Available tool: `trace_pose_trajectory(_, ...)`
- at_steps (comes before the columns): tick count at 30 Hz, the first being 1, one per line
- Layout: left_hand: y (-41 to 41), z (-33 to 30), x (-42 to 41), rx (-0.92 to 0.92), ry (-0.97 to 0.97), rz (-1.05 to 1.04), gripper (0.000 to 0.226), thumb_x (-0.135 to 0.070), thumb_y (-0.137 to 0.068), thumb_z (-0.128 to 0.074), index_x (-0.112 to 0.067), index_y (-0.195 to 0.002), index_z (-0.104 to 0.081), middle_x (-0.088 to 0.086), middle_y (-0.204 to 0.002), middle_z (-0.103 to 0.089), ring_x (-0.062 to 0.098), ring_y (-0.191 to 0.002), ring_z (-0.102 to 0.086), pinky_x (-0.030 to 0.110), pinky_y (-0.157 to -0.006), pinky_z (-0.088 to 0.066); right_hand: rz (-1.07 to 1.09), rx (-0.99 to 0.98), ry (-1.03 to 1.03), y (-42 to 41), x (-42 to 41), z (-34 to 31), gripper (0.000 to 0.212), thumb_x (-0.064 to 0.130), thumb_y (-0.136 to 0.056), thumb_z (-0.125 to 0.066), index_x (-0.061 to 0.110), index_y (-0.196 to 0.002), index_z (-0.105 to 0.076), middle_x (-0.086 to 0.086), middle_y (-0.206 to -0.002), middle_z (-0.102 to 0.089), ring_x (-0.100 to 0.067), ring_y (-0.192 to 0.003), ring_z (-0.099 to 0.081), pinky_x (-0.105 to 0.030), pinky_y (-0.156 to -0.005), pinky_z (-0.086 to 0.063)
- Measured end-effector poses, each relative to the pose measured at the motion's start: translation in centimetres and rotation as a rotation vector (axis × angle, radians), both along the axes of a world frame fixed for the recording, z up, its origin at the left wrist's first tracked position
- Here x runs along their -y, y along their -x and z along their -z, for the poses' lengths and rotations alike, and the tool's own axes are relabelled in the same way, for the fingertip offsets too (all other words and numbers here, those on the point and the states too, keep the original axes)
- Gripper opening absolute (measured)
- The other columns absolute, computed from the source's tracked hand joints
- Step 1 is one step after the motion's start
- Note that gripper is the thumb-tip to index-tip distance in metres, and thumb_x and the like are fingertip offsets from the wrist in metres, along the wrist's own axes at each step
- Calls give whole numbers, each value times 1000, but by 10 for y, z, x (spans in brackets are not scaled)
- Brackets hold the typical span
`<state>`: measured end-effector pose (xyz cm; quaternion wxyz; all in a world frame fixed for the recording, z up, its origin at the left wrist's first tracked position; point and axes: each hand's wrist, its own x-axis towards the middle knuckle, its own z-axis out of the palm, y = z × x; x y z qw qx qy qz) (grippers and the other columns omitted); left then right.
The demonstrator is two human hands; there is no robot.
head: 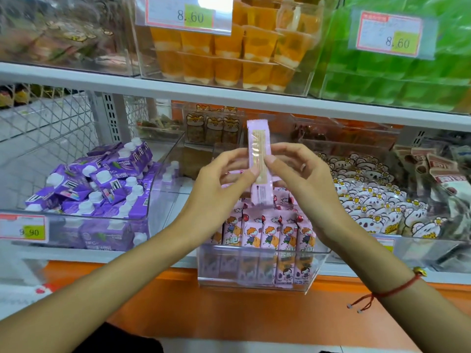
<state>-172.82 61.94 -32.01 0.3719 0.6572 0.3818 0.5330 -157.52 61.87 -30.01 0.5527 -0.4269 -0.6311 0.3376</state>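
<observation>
Left hand (221, 179) and right hand (303, 179), grips pinched on the pink packet (258, 149) (held upright), best hold it vertical for the clear bin (260, 248) at 6 o'clock.

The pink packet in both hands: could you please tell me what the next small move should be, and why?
Probably lower the packet straight down into the clear bin. The left hand and right hand pinch it upright above the matching packets standing there, so it seems lined up to join them.
</observation>
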Motion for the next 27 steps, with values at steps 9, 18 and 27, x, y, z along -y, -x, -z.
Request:
trace_pose_trajectory(9, 1, -5, 1, 84, 269, 128, 27, -39, -95, -52, -22, -108, -69, -11, -91, -75, 3, -77, -70, 14, -54, -52, -31, -169, 321, 0, -4, 0, 34, 28, -87, -67, 9, -115, -63, -8, -83, -66, -16, -65, -57, -16, -50, -48)
trace_pose_trajectory(18, 13, 0, -9, -237, -232, -85, 43, -12, -90, -64, -28, -129, -53, -15, -121, -62, 2, -118, -54, 37, -103, -45, -142, 102, -25, -7, -5, 7, 47, 8, -86, -67, 26, -128, -54, 7, -108, -70, -5, -104, -64, -17, -89, -50)
trace_pose_trajectory(27, 15, 4, -10, -218, -338, -61, 39, 1, -86, -66, -22, -117, -59, -14, -114, -63, 1, -112, -57, 22, -100, -46, -133, 199, -235, -8, -5, 11, 37, 9, -80, -75, 26, -111, -63, 11, -109, -68, -8, -108, -62, -26, -98, -47)
